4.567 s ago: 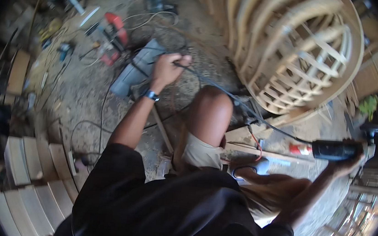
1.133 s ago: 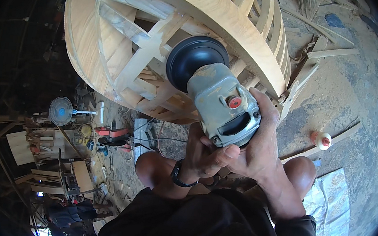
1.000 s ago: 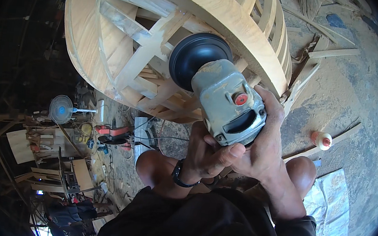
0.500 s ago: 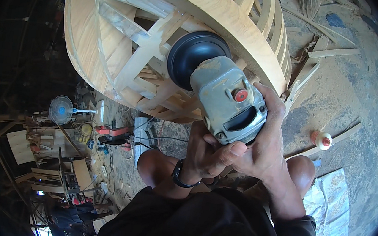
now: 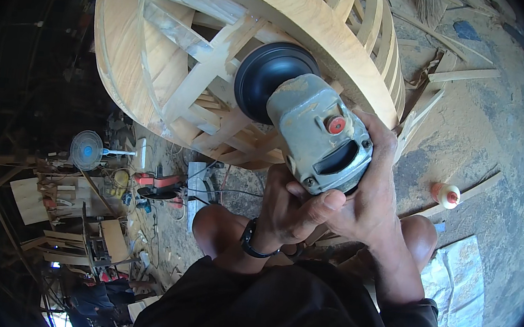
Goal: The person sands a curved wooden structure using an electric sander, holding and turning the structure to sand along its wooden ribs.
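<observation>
Both my hands are wrapped round an angle grinder [image 5: 311, 121] with a dusty grey metal head and a red button. Its round black disc pad [image 5: 271, 78] is over the slatted face of a curved wooden frame [image 5: 327, 27]; whether it touches the wood cannot be seen. My right hand [image 5: 370, 200] grips the grinder's right side, thumb along the head. My left hand [image 5: 292, 214], a black watch at its wrist, holds the body from below and the left. The rest of the grinder's body is hidden behind its head and my hands.
A white bottle with a red cap [image 5: 447, 196] stands on the floor at right, beside a thin wood strip. A silvery sheet [image 5: 456, 292] lies nearer. At left are a fan [image 5: 88, 150], a red cut-off saw [image 5: 158, 183] and cables. Wood offcuts [image 5: 463, 75] lie far right.
The grinder and both hands have shifted very slightly in view, and the wooden frame appears a little further right. My grip stays the same.
</observation>
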`<control>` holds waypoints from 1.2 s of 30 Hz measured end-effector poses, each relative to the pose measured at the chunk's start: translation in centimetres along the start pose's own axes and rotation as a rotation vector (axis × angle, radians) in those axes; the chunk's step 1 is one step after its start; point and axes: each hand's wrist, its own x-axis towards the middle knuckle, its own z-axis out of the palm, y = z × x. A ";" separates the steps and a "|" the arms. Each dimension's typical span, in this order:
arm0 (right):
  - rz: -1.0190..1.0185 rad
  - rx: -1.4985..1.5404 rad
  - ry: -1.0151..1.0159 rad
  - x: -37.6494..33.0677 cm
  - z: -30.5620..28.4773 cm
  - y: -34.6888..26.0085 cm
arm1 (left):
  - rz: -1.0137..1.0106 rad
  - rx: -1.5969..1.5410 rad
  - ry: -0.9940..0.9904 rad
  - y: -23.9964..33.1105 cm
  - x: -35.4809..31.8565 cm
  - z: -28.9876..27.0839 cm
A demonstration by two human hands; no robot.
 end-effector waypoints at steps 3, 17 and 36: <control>-0.021 0.016 -0.016 0.0 -0.1 0.2 | 0.009 -0.017 0.010 0.2 -0.2 0.1; 0.042 0.080 -0.006 -1.2 0.8 0.8 | 0.036 0.010 -0.013 -0.9 -0.7 -0.3; 0.037 0.048 -0.043 0.6 -0.2 -0.9 | 0.016 -0.049 -0.012 0.3 0.0 -0.4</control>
